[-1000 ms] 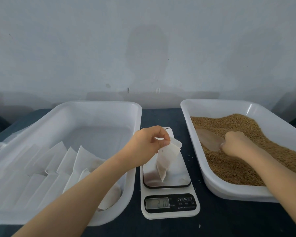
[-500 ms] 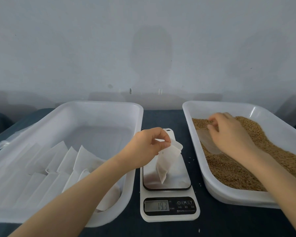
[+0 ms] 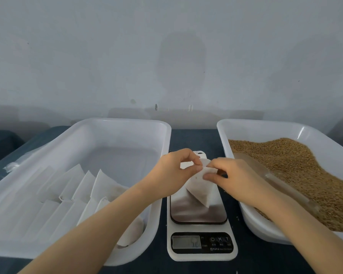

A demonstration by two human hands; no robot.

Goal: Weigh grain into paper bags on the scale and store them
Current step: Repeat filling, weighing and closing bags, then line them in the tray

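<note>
Right under both hands, the scale (image 3: 201, 246) has the paper bag (image 3: 200, 191) hanging over its plate, though I can't tell if it's touching. The left hand (image 3: 178, 171) and right hand (image 3: 232, 175) each pinch the bag's top edge. If that edge slips or the bag tips, grain could spill onto the plate and mess up the reading. Left of the left hand is a white tub (image 3: 107, 123) with rows of folded bags (image 3: 83, 186). Right of the right hand is the grain tub (image 3: 265, 127), holding grain (image 3: 305, 175) with a scoop (image 3: 269, 177) lying in it.

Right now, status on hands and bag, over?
Left hand and right hand pinch paper bag top over scale. Scoop lies in grain tray. Nothing blocking.
</note>
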